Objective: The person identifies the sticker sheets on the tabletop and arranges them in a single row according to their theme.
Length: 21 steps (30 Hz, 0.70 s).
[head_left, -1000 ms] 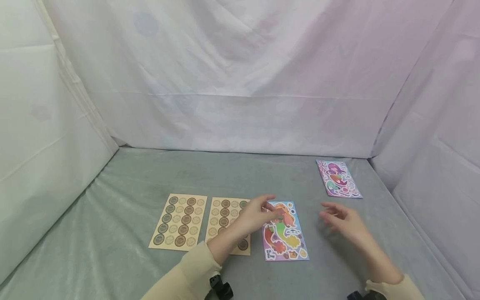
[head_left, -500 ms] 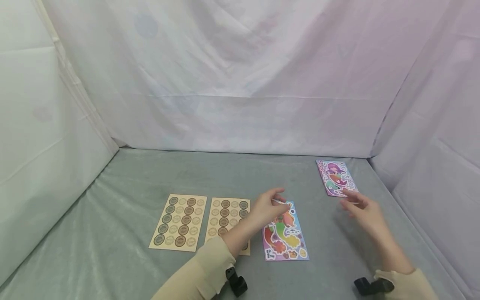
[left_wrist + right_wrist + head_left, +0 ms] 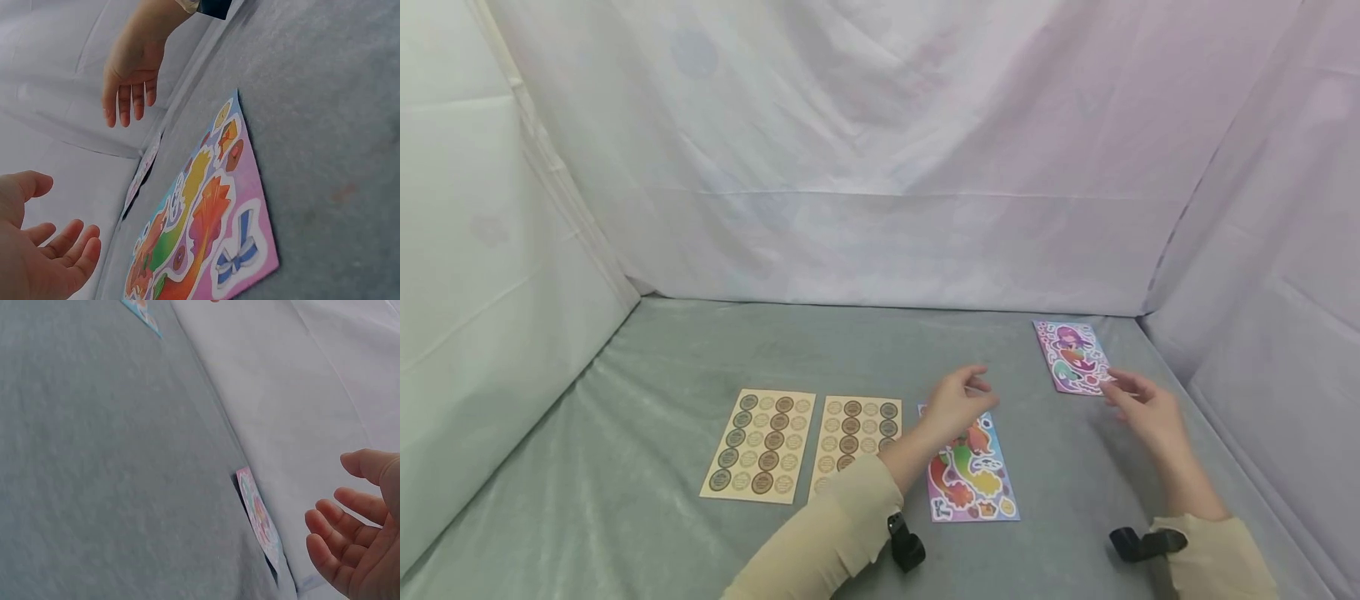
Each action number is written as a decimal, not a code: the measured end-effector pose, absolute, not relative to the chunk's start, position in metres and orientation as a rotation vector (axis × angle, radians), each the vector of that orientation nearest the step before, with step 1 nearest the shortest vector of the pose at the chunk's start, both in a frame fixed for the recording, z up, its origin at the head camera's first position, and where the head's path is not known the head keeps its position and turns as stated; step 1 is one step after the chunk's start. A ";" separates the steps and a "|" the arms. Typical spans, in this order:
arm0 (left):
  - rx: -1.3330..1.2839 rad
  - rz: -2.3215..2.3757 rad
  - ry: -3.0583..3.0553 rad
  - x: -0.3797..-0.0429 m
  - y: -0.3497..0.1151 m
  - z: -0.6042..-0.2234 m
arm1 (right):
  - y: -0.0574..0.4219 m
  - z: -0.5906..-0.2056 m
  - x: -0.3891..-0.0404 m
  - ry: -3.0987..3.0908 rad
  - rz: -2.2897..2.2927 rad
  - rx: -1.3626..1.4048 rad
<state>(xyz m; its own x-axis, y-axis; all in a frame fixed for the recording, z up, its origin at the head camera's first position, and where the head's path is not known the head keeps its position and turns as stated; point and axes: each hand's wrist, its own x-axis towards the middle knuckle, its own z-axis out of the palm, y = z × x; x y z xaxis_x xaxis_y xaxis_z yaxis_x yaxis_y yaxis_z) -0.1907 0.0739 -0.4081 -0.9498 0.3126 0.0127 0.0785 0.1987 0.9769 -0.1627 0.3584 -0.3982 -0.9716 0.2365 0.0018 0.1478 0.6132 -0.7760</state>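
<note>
My right hand [image 3: 1150, 408] hovers beside the near right corner of a purple mermaid sticker sheet [image 3: 1071, 354] at the back right; in the right wrist view a gap shows between its loosely bent fingers [image 3: 337, 522] and that sheet [image 3: 259, 515]. Nothing is held in it. My left hand [image 3: 957, 404] hangs in the air over the far end of a second mermaid sticker sheet [image 3: 970, 475], which has orange, green and yellow tails. Its thumb and fingers stand apart and hold nothing in the left wrist view. The left hand hides part of that second sheet.
Two tan sheets of round stickers lie to the left, one at the far left [image 3: 758, 446] and one beside it [image 3: 850, 425], partly behind my left sleeve [image 3: 842, 521]. White cloth walls [image 3: 880, 150] enclose the grey table [image 3: 625, 467].
My right hand has moved to the right and slightly away, to the corner of the purple sheet. My left hand has drifted right and away over the second sheet. The sheets stay put.
</note>
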 end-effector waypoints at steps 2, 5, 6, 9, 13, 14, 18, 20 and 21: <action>0.363 1.836 2.289 -0.193 0.078 -0.409 | 0.362 -0.401 -0.166 -2.714 1.297 -0.345; 0.352 1.846 2.276 -0.196 0.084 -0.410 | 0.368 -0.405 -0.171 -2.710 1.281 -0.385; 0.347 1.851 2.271 -0.197 0.087 -0.410 | 0.370 -0.407 -0.172 -2.711 1.277 -0.394; 0.327 1.846 2.272 -0.200 0.095 -0.413 | 0.376 -0.410 -0.176 -2.715 1.255 -0.403; 0.314 1.819 2.316 -0.204 0.106 -0.416 | 0.383 -0.414 -0.182 -2.725 1.230 -0.444; 0.313 1.819 2.326 -0.205 0.109 -0.417 | 0.384 -0.415 -0.183 -2.728 1.228 -0.462; 0.275 1.824 2.341 -0.209 0.121 -0.420 | 0.391 -0.419 -0.189 -2.730 1.226 -0.524; 0.248 1.832 2.330 -0.211 0.126 -0.420 | 0.395 -0.421 -0.193 -2.728 1.222 -0.539; 0.237 1.831 2.329 -0.212 0.129 -0.421 | 0.397 -0.422 -0.195 -2.726 1.226 -0.545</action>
